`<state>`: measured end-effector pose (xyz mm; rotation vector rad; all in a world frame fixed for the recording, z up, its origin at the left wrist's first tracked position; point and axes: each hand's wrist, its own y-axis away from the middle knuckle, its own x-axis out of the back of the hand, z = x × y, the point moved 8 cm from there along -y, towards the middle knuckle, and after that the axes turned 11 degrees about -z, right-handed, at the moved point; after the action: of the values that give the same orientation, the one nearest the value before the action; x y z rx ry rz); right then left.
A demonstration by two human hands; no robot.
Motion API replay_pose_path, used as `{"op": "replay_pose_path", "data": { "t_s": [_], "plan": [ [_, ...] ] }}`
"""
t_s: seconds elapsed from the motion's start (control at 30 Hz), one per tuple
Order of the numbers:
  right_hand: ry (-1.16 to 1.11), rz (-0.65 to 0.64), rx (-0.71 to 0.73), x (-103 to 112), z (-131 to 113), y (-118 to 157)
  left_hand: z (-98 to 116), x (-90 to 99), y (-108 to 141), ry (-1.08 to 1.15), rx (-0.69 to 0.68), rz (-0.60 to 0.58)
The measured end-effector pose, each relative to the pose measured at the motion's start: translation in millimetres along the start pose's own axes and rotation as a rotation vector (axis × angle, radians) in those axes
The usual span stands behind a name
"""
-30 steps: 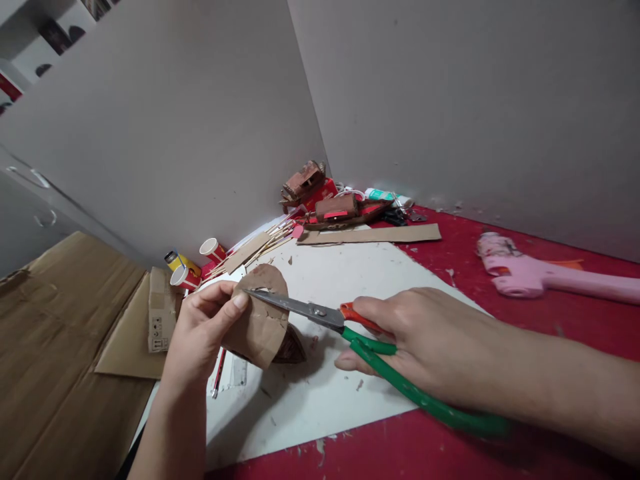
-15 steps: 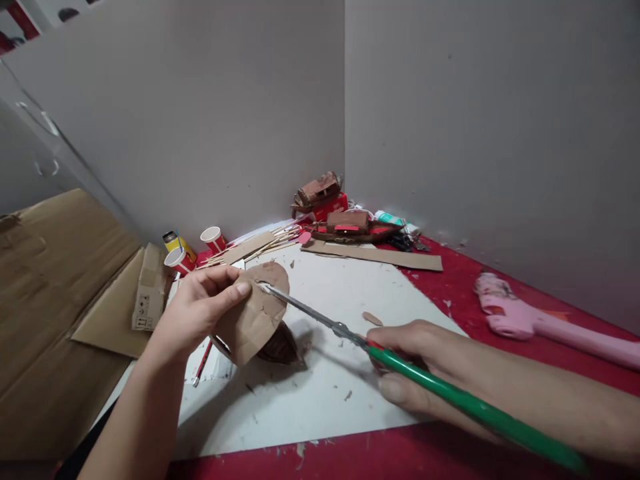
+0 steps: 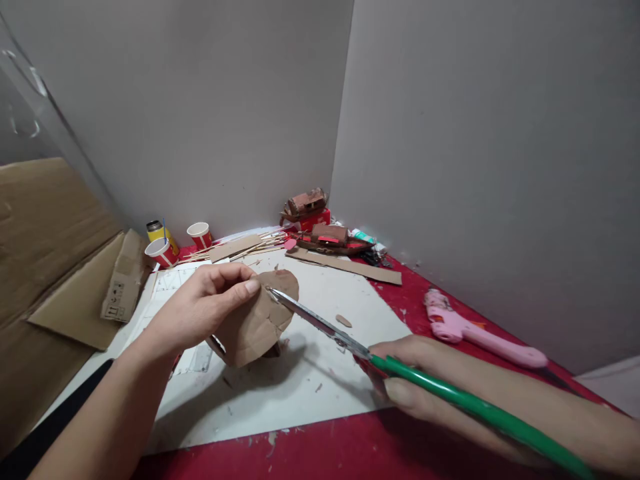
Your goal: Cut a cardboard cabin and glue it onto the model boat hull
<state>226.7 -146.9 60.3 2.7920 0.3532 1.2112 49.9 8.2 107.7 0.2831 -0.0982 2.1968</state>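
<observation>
My left hand [image 3: 207, 303] pinches the upper left edge of a rounded piece of brown cardboard [image 3: 255, 323] between thumb and fingers. In my right hand [image 3: 405, 373] is a pair of scissors [image 3: 325, 323] with green handles. The blade tips touch the cardboard near a small cut by my left thumb. Whether the blades are fully closed is hard to make out. Below the cardboard, a dark brown object [image 3: 273, 351] is mostly hidden on the white sheet [image 3: 320, 407].
Two model boats [image 3: 333, 238] stand at the back by thin sticks [image 3: 250, 248] and a cardboard strip [image 3: 350, 267]. Red paper cups [image 3: 163, 252] and a yellow container [image 3: 157, 231] sit at back left. Cardboard boxes [image 3: 50, 233] fill the left. A pink glue gun [image 3: 480, 337] lies right.
The view has turned to the right, so the background sits further left. The cardboard has shifted slightly and covers more of the brown object. Both hands keep their holds.
</observation>
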Motion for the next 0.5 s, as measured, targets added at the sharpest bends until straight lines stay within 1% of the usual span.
{"op": "replay_pose_path", "data": {
  "t_s": [0.07, 0.17, 0.2, 0.33, 0.5],
  "plan": [
    [-0.024, -0.028, -0.024, -1, -4, 4, -2, -5.2, 0, 0.021, -0.008, -0.033],
    [-0.035, 0.016, -0.062, -1, -10, 10, -4, -12.3, 0, 0.070, -0.016, -0.073],
    [-0.051, 0.008, -0.065, -3, -13, 12, -3, -14.4, 0, 0.082, -0.020, -0.085],
    [-0.183, -0.086, -0.083, -17, -21, 19, 4, -20.4, 3, 0.087, -0.060, -0.123],
    [-0.330, -0.139, -0.119, -30, -21, 31, 17, -26.2, 10, 0.051, -0.153, -0.184]
  ]
}}
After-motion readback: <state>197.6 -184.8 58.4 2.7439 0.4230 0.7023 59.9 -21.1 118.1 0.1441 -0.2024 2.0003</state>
